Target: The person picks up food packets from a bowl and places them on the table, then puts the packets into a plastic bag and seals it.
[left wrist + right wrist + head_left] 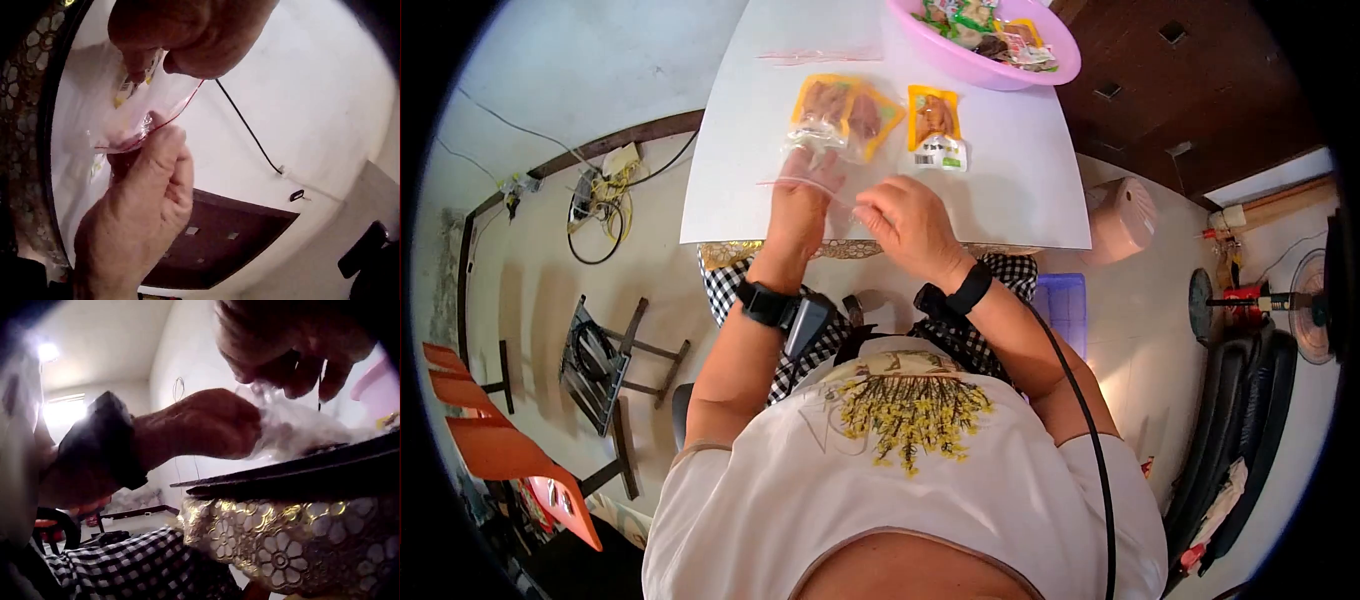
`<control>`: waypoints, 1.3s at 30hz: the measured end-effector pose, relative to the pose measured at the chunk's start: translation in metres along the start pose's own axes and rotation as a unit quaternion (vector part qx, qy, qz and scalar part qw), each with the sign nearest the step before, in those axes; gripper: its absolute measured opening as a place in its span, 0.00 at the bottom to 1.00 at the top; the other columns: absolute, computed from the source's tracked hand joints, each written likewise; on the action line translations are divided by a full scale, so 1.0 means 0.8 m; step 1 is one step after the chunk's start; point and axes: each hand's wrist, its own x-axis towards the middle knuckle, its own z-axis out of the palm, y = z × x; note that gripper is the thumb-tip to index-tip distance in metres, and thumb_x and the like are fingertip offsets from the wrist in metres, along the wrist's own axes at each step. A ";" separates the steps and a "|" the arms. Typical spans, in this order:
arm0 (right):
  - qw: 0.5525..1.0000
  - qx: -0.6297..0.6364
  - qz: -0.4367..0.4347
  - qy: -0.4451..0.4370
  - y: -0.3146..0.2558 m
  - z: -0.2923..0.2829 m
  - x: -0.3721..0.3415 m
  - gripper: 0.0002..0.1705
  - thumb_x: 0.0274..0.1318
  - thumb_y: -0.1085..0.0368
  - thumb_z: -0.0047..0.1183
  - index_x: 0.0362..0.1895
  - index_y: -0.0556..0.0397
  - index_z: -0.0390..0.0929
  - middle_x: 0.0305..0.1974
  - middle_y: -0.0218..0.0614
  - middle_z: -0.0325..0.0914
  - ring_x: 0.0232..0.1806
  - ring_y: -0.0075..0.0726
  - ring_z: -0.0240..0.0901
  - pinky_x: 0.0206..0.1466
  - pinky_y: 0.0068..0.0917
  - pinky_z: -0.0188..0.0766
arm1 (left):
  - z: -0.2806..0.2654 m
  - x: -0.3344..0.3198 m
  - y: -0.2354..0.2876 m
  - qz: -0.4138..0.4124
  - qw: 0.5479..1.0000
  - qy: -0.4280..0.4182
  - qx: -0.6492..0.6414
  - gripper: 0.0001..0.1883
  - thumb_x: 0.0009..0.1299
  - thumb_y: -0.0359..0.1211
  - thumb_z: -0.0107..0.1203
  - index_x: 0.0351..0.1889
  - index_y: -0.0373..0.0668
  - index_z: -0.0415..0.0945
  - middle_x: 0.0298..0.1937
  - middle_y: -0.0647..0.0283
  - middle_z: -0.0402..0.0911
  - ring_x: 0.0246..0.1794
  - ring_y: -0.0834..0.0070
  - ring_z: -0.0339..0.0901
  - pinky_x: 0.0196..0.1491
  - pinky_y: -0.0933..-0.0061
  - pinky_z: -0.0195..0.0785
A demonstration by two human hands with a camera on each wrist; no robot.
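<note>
My left hand [800, 190] grips the mouth of a clear zip bag [134, 128] with a red zip line, some fingertips showing through the plastic. At the bag's right edge, my right hand [912, 225] pinches the plastic between thumb and fingers. Beyond the left fingers lie two yellow-edged food packets [825, 103] with brown contents, overlapping each other and the clear plastic in the head view. Another yellow and white food packet [936, 128] lies apart to the right. The right wrist view has the left hand [203, 425] low beside the table edge, its fingertips hidden by crumpled plastic.
A pink basin [970, 68] of assorted packets stands at the table's far right. Another clear zip bag [820, 57] lies flat at the back of the white table [740, 130]. A pink roll [1122, 220] and a purple crate [1061, 308] stand right of the table.
</note>
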 end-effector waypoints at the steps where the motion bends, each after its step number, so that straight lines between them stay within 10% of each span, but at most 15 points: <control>1: 1.000 -0.009 0.006 -0.002 0.009 -0.005 0.004 0.10 0.53 0.64 0.58 0.38 0.53 0.76 0.33 0.41 0.75 0.37 0.50 0.72 0.40 0.41 0.69 | 0.004 -0.010 0.012 -0.003 1.000 -0.004 0.021 0.29 0.70 0.23 0.44 0.69 0.31 0.50 0.66 0.49 0.61 0.65 0.59 0.64 0.62 0.63 0.65; 9: 0.950 -0.229 0.211 0.028 0.112 -0.031 0.038 0.32 0.43 0.56 0.66 0.49 0.59 0.67 0.47 0.53 0.70 0.48 0.58 0.69 0.54 0.45 0.67 | -0.048 -0.074 0.036 -0.130 0.974 -0.073 0.171 0.09 0.76 0.32 0.45 0.46 0.41 0.75 0.40 0.64 0.82 0.32 0.80 0.79 0.32 0.81 0.72; 19: 0.908 -0.152 0.389 0.002 0.132 -0.040 0.056 0.34 0.34 0.61 0.70 0.47 0.57 0.67 0.46 0.55 0.70 0.49 0.59 0.71 0.52 0.43 0.71 | -0.071 -0.102 0.032 -0.164 0.968 -0.070 0.178 0.09 0.76 0.34 0.47 0.45 0.43 0.76 0.38 0.68 0.82 0.32 0.83 0.77 0.32 0.82 0.70; 25: 0.950 -0.288 0.123 0.014 0.122 -0.026 0.044 0.35 0.43 0.55 0.65 0.57 0.50 0.68 0.63 0.54 0.61 0.64 0.59 0.59 0.61 0.45 0.65 | -0.061 -0.104 0.018 -0.154 0.967 -0.112 0.170 0.08 0.76 0.34 0.47 0.45 0.44 0.76 0.37 0.69 0.81 0.31 0.84 0.76 0.32 0.83 0.69; 34: 0.942 -0.221 0.181 -0.177 0.088 -0.061 0.015 0.30 0.49 0.50 0.61 0.53 0.52 0.73 0.57 0.54 0.66 0.59 0.61 0.63 0.60 0.45 0.63 | -0.057 -0.114 0.008 -0.156 0.964 -0.120 0.178 0.08 0.76 0.34 0.48 0.44 0.45 0.76 0.37 0.68 0.81 0.31 0.84 0.77 0.30 0.83 0.71; 39: 0.975 -0.131 0.170 -0.056 0.072 -0.064 -0.019 0.18 0.39 0.63 0.66 0.36 0.51 0.75 0.48 0.50 0.69 0.49 0.55 0.65 0.54 0.43 0.65 | -0.042 -0.115 0.001 -0.183 0.952 -0.140 0.199 0.08 0.75 0.32 0.48 0.46 0.44 0.76 0.37 0.70 0.81 0.30 0.86 0.75 0.31 0.84 0.68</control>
